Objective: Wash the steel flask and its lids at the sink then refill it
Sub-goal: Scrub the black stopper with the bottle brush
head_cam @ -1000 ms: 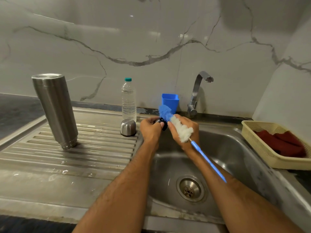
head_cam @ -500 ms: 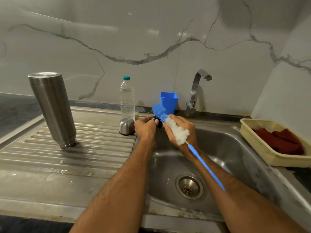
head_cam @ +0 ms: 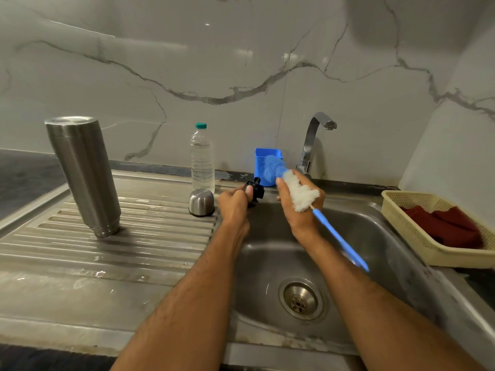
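Clear plastic water bottle w/ teal cap (head_cam: 202,159) upright at drainboard rear. Blue plastic cup (head_cam: 261,162) by wall, left of tap. Cream perforated plastic basket (head_cam: 417,239) on counter at right, holding dark red cloth (head_cam: 450,226).

no readable text, labels or numbers anywhere

Brushed steel flask (head_cam: 83,175) stood at nine o'clock on a ribbed, wet metal drainboard (head_cam: 107,250), its domed steel lid (head_cam: 201,202) gleamed, clear plastic bottle (head_cam: 202,159), fluffy blue-and-white brush (head_cam: 292,186), woven-look plastic basket (head_cam: 439,236) held matt red cloth (head_cam: 444,226), glossy marble wall (head_cam: 241,76).
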